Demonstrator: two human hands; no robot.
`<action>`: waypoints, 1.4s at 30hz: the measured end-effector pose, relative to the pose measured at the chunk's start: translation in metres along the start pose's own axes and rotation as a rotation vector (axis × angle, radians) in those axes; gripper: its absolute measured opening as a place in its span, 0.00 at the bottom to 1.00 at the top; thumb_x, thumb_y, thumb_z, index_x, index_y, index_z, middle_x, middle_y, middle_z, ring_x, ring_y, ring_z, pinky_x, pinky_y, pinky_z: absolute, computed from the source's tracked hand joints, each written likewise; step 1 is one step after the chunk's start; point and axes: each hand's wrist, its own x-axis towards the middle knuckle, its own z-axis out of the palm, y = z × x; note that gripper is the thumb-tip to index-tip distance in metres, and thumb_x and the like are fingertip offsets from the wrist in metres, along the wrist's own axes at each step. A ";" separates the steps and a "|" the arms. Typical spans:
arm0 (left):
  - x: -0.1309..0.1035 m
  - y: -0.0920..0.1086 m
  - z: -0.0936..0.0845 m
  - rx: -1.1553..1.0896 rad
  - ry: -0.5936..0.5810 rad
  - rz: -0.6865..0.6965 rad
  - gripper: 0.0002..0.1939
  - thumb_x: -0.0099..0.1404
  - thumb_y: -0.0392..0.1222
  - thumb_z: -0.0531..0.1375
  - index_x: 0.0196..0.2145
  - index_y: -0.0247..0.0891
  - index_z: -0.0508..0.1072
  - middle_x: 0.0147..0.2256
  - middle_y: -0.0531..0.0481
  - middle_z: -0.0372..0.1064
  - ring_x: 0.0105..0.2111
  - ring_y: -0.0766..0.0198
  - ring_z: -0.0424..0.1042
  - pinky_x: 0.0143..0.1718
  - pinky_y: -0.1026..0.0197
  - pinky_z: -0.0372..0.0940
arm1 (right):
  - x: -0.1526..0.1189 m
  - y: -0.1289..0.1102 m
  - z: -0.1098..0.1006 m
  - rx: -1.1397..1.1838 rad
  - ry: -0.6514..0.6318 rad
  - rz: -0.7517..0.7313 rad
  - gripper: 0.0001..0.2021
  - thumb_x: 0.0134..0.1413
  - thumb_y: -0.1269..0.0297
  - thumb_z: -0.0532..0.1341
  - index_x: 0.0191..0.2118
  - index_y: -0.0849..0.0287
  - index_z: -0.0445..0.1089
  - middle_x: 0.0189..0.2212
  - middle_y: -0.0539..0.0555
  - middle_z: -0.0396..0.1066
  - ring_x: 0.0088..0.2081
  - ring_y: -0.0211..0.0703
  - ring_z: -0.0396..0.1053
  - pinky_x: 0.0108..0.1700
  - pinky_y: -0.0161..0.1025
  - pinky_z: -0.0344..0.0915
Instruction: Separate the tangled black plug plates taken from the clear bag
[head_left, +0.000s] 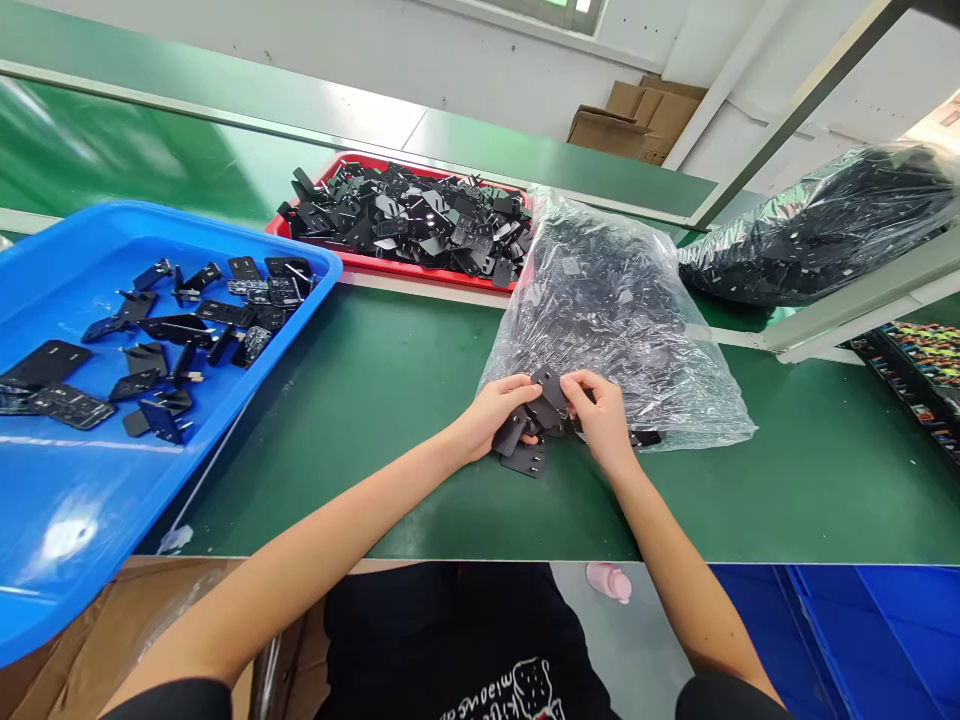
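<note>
Several flat black plastic plug covers with small prongs (pixel 523 458) are bunched between my hands, just above the green bench. My left hand (pixel 501 412) is closed around the bunch from the left side. On the other side, my right hand (pixel 600 412) pinches one black plug cover (pixel 550 386) at its upper edge. Right behind both hands lies a clear plastic bag (pixel 615 320), filled with similar black pieces; its near end is by my fingers. A few dark pieces (pixel 645 438) show at the bag's lower edge, next to my right hand.
A blue tray (pixel 315 262) with loose black parts stands at the left. Behind the bench's middle sits a red tray (pixel 360 262) heaped with black pieces. Another filled bag (pixel 810 230) rests right, behind a metal post (pixel 802 120). A bin of colourful parts (pixel 922 370) is far right.
</note>
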 end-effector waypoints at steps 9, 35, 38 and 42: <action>0.001 0.000 -0.002 -0.025 0.004 0.004 0.11 0.57 0.45 0.63 0.29 0.38 0.65 0.24 0.55 0.64 0.19 0.71 0.65 0.19 0.67 0.67 | 0.003 0.004 -0.002 0.066 -0.032 0.022 0.13 0.53 0.54 0.60 0.26 0.58 0.69 0.17 0.46 0.59 0.20 0.37 0.57 0.24 0.35 0.54; 0.000 0.000 0.001 -0.062 0.033 0.041 0.08 0.59 0.43 0.61 0.29 0.37 0.67 0.22 0.54 0.65 0.18 0.69 0.64 0.16 0.66 0.67 | -0.001 -0.004 -0.001 0.037 -0.025 -0.015 0.12 0.54 0.57 0.59 0.25 0.58 0.67 0.19 0.46 0.61 0.23 0.36 0.58 0.27 0.35 0.55; 0.001 -0.002 0.002 -0.068 0.073 0.064 0.08 0.59 0.43 0.61 0.31 0.37 0.68 0.22 0.54 0.66 0.17 0.69 0.64 0.15 0.66 0.66 | -0.006 -0.010 0.002 -0.067 0.032 -0.109 0.12 0.55 0.59 0.57 0.25 0.58 0.66 0.20 0.47 0.63 0.24 0.37 0.59 0.28 0.34 0.57; 0.000 -0.004 0.003 -0.069 0.122 0.104 0.09 0.57 0.43 0.62 0.34 0.37 0.69 0.23 0.55 0.66 0.18 0.69 0.64 0.16 0.65 0.67 | -0.010 -0.014 0.004 -0.157 0.066 -0.212 0.11 0.54 0.61 0.56 0.23 0.58 0.64 0.20 0.47 0.63 0.23 0.36 0.59 0.27 0.34 0.57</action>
